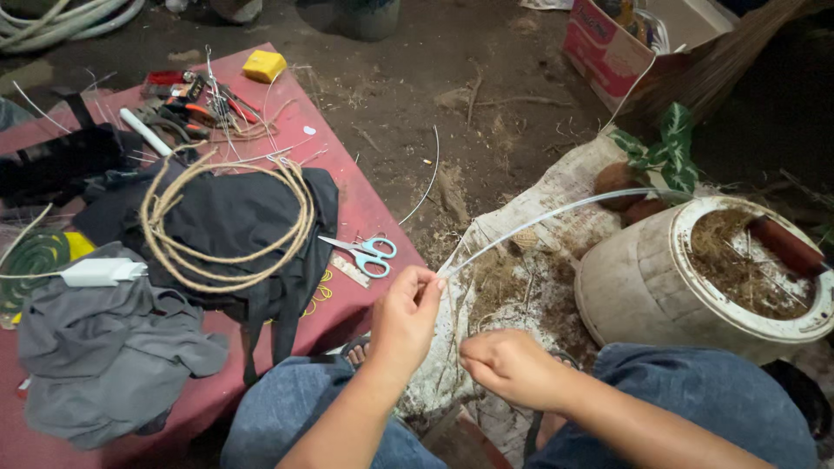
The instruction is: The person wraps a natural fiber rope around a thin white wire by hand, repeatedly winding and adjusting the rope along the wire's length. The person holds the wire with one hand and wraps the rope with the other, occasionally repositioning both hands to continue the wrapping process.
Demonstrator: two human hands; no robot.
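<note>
- Left hand [407, 317] pinched a pale strip [556, 213], apparently keeping it taut as it arched toward the pot [643, 278].
- Right hand [512, 369] was closed low on its tail, steadying it.
- Scissors [365, 252] lay within reach on the desk [365, 208].

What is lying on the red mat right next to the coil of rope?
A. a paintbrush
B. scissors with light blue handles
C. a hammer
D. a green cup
B: the scissors with light blue handles lie on the red mat, just to the side of the coil of rope, while the left hand and right hand hold a thin white strip.
</note>
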